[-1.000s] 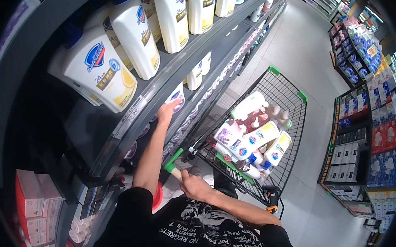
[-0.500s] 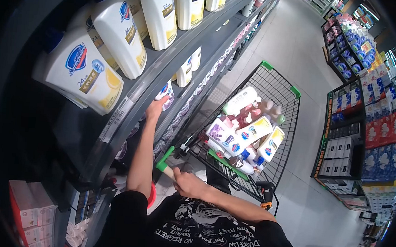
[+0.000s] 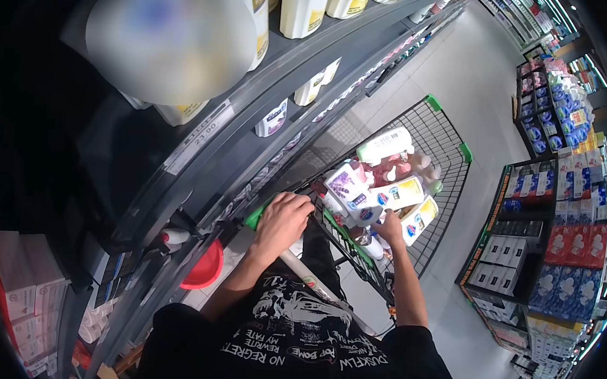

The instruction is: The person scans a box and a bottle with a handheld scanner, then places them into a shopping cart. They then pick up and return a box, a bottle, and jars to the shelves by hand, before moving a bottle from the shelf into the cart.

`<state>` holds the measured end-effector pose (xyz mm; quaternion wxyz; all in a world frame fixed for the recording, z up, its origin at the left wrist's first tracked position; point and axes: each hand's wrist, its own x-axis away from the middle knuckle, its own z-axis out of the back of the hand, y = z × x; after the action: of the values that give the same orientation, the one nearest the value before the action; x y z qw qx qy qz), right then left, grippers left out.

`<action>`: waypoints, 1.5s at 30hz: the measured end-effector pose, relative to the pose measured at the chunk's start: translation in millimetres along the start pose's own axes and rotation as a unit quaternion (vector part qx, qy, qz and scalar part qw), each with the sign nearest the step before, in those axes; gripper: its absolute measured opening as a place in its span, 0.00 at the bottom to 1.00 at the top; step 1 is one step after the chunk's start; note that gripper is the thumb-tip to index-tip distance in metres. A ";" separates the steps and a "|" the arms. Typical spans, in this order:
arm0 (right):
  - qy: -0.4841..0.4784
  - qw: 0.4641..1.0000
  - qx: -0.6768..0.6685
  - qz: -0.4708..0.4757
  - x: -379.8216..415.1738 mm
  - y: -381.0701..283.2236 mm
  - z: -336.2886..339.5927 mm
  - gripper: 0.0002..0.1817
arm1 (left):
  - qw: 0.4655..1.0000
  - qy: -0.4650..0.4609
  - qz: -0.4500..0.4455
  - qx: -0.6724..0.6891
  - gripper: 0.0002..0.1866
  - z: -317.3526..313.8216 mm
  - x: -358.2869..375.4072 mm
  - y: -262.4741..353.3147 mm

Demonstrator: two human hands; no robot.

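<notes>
My left hand (image 3: 283, 225) is curled over the end of the shopping cart's handle (image 3: 304, 274), beside its green end piece (image 3: 253, 218). Inside the cart (image 3: 451, 175), my right hand (image 3: 390, 228) has its fingers closed at the top of a white-and-yellow bottle (image 3: 400, 193); its fingertips are partly hidden. Around it lie a lavender-printed pack (image 3: 346, 184), another yellow-labelled bottle (image 3: 419, 220), a white bottle with a green end (image 3: 384, 146) and several pink bottles.
On the left, a shelf (image 3: 204, 151) holds white bottles (image 3: 306, 6), with a lavender-labelled one (image 3: 272, 119) lower down. A blurred patch covers part of it. A red round object (image 3: 204, 266) is near the floor. Display racks (image 3: 508, 239) stand across the aisle.
My left hand has come off the lavender-labelled shelf bottle and down to the handle. My right hand has left the handle and reached into the cart. The view has shifted.
</notes>
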<state>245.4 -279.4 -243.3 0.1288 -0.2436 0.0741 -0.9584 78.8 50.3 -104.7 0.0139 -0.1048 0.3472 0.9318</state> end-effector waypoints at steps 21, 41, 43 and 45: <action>0.169 0.956 -0.087 0.223 25.4 -122.5 157.1 0.19 | 0.998 0.007 0.063 0.007 0.15 -12.4 -15.1 -15.6; 0.209 0.836 -0.234 0.450 161.9 -249.5 194.2 0.34 | 0.919 0.383 -0.010 0.089 0.20 50.2 -13.1 -39.0; 0.188 0.864 -0.262 0.387 157.1 -231.6 158.0 0.36 | 0.915 0.373 0.040 0.146 0.26 47.1 -2.8 -59.1; 0.116 0.890 -0.334 0.287 157.1 -212.4 133.1 0.34 | 0.904 0.363 0.109 0.196 0.27 26.1 7.6 -100.8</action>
<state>132.0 -131.4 -13.6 0.2998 -0.1271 0.4706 -0.8201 76.4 143.4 -151.9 -0.1944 -0.3926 0.5130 0.7382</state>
